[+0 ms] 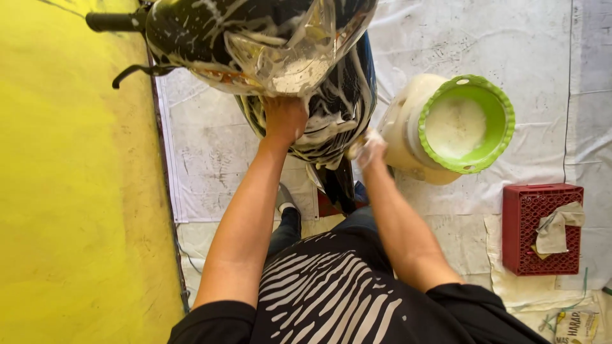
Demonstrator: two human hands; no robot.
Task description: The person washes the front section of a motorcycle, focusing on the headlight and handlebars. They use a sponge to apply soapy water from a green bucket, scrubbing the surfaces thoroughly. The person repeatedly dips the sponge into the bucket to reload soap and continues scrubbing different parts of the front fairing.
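Note:
A black scooter front [331, 102] stands before me, streaked all over with white soap foam, its clear windscreen [287, 51] foamy too. My left hand [284, 118] presses flat against the front panel just below the windscreen. My right hand [368, 148], covered in suds, rubs the right side of the panel; something pale like a sponge seems to be under its fingers, but foam hides it. A green-rimmed basin [503, 105] of soapy water sits on a cream bucket [401, 127] just right of that hand.
A red plastic crate [526, 229] with a grey rag [554, 229] on it stands at the right. A yellow wall [70, 191] runs along the left. The black handlebar grip [111, 21] and brake lever [137, 71] jut out at top left. White sheeting [210, 159] covers the floor.

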